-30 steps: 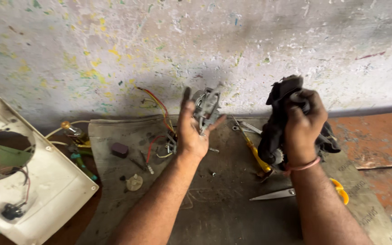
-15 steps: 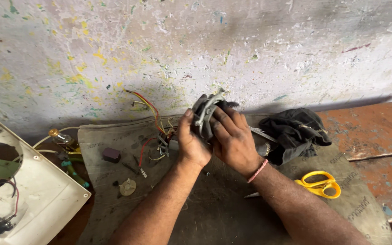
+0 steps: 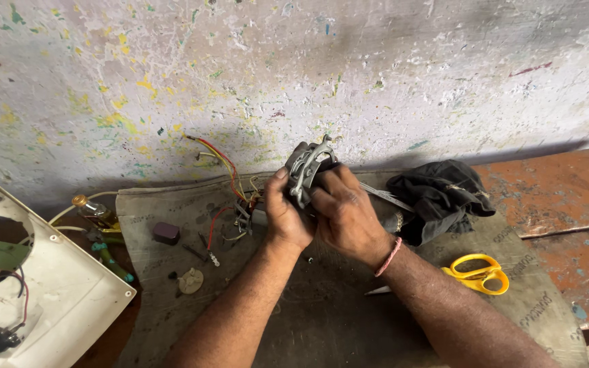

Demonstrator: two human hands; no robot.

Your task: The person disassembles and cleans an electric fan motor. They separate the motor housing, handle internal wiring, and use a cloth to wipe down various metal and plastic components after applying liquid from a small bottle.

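Observation:
Both hands are closed around a small grey metal motor part held up over the middle of the mat. My left hand grips its left side and my right hand covers its right side and front. Red and yellow wires trail from the part toward the left. A black cloth lies crumpled on the mat just right of my right hand, touching nothing I hold.
A grey mat covers the reddish bench. Yellow-handled scissors lie at the right. A white fan housing sits at the left edge. A dark block, a small disc and screwdrivers lie left of my arms. A paint-flecked wall stands behind.
My right hand has put the black cloth down on the mat and come across to the motor part, which both hands now hold. The scissors are now uncovered.

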